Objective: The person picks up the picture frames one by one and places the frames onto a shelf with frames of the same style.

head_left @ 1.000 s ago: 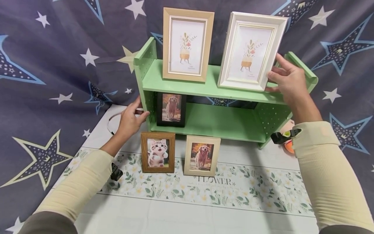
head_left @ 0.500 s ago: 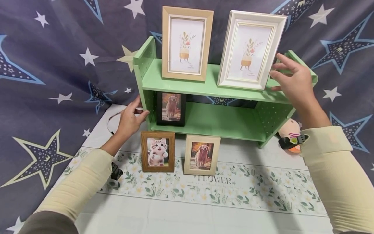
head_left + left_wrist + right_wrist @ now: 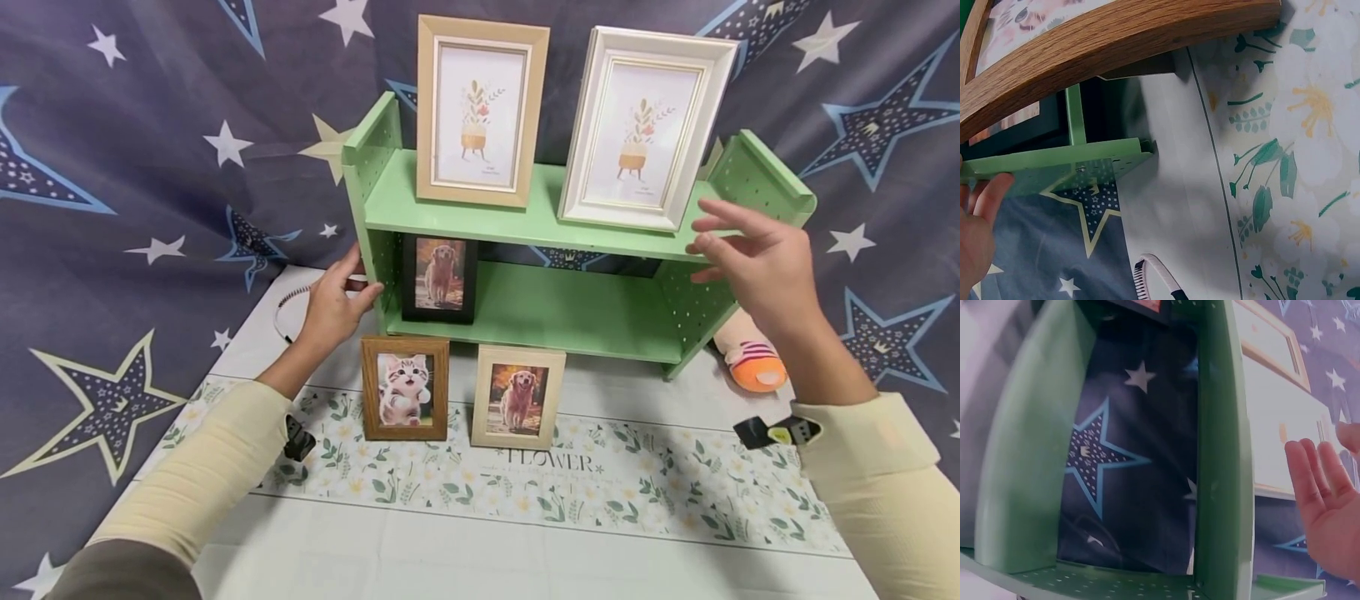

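My left hand (image 3: 335, 304) touches the outer side of the green shelf's (image 3: 585, 312) left panel, thumb at its front edge. In the left wrist view, fingers (image 3: 992, 199) meet that panel. My right hand (image 3: 768, 262) is empty, fingers apart, before the upper board's right end. Nearest it, a white picture frame (image 3: 573, 154) with a potted-plant print stands on the top board. Beside that stands a tan picture frame (image 3: 427, 117) with the same print. A black picture frame (image 3: 408, 283) with a dog photo occupies the lower level's left end.
In front of the shelf stand a brown wooden picture frame (image 3: 369, 392) with a kitten photo and a pale wooden picture frame (image 3: 480, 400) with a dog photo. A plush toy (image 3: 753, 358) lies right of the shelf; a headband (image 3: 281, 308) lies left. A starry curtain (image 3: 187, 67) hangs behind.
My right hand has let go of the white picture frame and drawn back right and down. The frame stays standing on the top board. My left hand has stayed in place.
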`<state>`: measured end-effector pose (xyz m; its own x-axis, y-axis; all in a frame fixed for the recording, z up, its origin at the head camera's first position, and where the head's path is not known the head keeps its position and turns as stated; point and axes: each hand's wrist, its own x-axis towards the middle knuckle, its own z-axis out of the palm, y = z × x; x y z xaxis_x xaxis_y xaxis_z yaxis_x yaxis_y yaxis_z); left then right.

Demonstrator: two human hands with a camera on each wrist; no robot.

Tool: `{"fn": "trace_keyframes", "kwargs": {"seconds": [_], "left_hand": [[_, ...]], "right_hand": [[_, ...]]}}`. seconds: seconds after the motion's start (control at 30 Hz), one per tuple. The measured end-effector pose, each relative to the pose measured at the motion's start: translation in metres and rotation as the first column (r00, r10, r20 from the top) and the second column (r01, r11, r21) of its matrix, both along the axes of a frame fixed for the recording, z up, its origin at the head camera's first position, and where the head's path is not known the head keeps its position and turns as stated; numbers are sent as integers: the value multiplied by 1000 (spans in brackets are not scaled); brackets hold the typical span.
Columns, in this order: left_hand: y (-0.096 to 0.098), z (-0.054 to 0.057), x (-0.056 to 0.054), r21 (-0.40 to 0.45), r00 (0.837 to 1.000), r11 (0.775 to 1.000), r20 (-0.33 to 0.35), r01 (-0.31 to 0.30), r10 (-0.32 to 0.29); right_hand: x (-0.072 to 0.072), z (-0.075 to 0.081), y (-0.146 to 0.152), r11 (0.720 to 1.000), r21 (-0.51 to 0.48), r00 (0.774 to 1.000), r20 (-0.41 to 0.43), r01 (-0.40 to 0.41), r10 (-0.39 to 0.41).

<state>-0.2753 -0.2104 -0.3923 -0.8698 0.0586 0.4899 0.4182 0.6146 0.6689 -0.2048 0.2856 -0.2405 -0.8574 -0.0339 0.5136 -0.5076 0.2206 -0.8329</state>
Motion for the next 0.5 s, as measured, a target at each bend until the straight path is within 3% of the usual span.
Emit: {"fn": "trace_keyframes", "kwargs": {"seconds": [0.27, 0.5], "left_hand": [[0, 2, 1, 11, 1000, 1000, 10, 1, -1], [0, 0, 1, 14, 1000, 1000, 11, 5, -6]], "right_hand": [[22, -30, -11, 992, 11, 991, -25, -127, 128], [29, -77, -22, 990, 36, 990, 36, -138, 137]]}}
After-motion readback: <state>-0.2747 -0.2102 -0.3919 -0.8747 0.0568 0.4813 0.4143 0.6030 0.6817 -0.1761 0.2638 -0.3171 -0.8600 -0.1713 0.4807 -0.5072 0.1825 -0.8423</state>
